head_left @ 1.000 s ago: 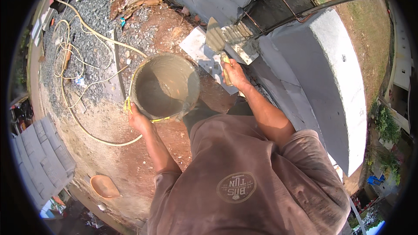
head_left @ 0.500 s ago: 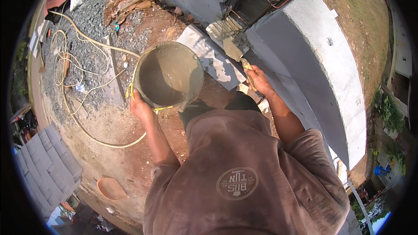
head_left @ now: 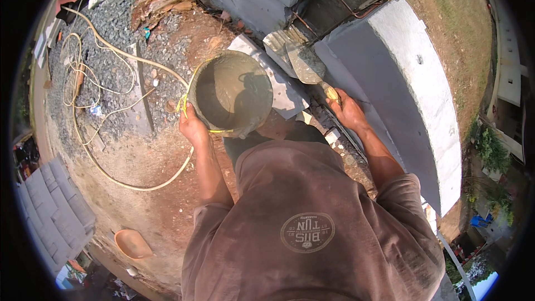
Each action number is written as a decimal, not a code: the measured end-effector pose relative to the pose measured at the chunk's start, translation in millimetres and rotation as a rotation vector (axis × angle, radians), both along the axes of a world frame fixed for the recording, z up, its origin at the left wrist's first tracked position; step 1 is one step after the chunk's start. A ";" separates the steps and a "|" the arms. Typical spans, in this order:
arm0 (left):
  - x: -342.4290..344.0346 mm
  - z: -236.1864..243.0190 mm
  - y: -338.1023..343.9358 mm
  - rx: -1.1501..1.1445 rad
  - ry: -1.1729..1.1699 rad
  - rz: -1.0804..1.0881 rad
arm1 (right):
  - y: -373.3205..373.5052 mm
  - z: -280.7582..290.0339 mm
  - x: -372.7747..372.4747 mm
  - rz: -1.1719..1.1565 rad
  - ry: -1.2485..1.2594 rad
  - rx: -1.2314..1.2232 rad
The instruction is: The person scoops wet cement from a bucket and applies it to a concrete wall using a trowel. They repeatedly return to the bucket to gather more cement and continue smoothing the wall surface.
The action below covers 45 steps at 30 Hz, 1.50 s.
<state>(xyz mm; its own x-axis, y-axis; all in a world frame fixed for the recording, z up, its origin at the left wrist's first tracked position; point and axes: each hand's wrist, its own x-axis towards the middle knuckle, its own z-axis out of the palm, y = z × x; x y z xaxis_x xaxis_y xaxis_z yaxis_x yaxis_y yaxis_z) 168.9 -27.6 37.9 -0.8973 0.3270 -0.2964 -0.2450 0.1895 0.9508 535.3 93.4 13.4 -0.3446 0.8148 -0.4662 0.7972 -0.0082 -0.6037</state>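
Trowel [head_left: 305, 66]: ahead of me and right of the bucket, blade angled away to the left, its tip over a ridged, mortar-coloured slab [head_left: 281, 45]. Contact between blade and slab: cannot tell. My right hand [head_left: 349, 113] is wrapped around the yellowish handle. Expected handling: light overall, stiff metal blade, weight shifting forward if loaded. Blade face looks grey and coated; wet residue would make it slippery, so the handle is the place to hold, close behind the blade for control.

Bucket [head_left: 271, 97]: left of the trowel, mouth facing up toward me. My left hand [head_left: 193, 127] grips its near-left edge, beside the yellow cord [head_left: 183, 103]. Base hidden, so I cannot tell whether it rests on the ground. Judged sturdy, lopsided when carried by one edge; rim or cord are the sensible holds.

Contents: grey mortar [head_left: 237, 72] smeared over the inside, partly in shadow. Depth not readable; weight would depend on it.

Further out: big grey concrete block [head_left: 373, 72] on my right; pale hose [head_left: 134, 188] looped on the left; orange-brown basin [head_left: 132, 244] at lower left, nothing in it that I can make out.
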 end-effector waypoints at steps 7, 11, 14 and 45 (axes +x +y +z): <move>-10.3 -11.2 -7.1 -0.095 0.041 -0.016 | 3.4 73.8 -20.5 0.018 0.110 -0.084; -12.2 -9.6 -5.6 -0.040 0.020 0.026 | 6.6 100.1 -47.3 0.189 0.321 -0.055; -15.7 -8.2 -7.0 -0.069 0.013 0.022 | 12.6 98.6 -60.5 0.219 0.411 -0.024; -15.8 138.9 47.8 0.272 0.003 -0.317 | 9.2 133.4 -171.1 0.840 0.165 0.507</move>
<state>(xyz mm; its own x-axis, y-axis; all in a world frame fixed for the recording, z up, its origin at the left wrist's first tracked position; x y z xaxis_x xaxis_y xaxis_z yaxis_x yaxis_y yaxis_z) 153.1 20.2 176.8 -0.7401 0.6534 -0.1591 -0.2124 -0.0026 0.9772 364.3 102.5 146.8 -0.9303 0.3661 -0.0247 0.3316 0.8099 -0.4839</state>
